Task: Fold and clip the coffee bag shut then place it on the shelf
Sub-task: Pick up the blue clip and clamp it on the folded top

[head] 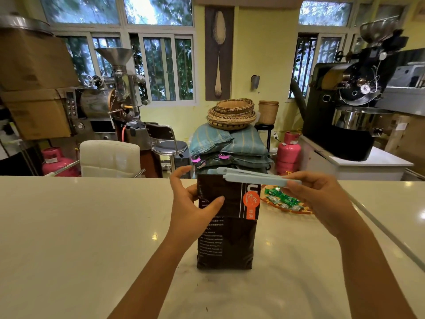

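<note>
- Dark brown foil coffee bag (226, 226) upright on pale glossy counter (80, 238), centred between both forearms; top portion folded down toward the wearer, flap edge lying across the front face at about mid-height.
- Pale blue plastic clip (255, 176) set along the folded top edge of the bag, long axis running left to right, tilted slightly down toward the right end.
- Hinged end of clip at upper left corner of bag; free end projecting past the bag's right side.
- Two arms of clip visibly apart near the left end; judged not yet latched, though fold position between the arms cannot be confirmed.
- Right hand (322, 203) pinching the clip's free end, thumb and fingers closed around it; grip firm in appearance.
- Left hand (195, 203) open, fingers spread; thumb resting on the folded flap, upper fingers curved behind the bag's left top corner, near the hinge but apart from it.
- Governing relation: clip directly above the bag, in line with the fold; right hand already at the latching end, left hand the nearer one for bracing the bag body.
- Next move, as judged: squeeze free end down until latched while left hand steadies the fold.
- Risk, as judged: fold slipping out at the right side, where clip overhangs.
- No shelf identifiable in view; placement step outstanding.
- Tray of green-wrapped sweets (285, 201) just right of the bag, behind the right hand.
</note>
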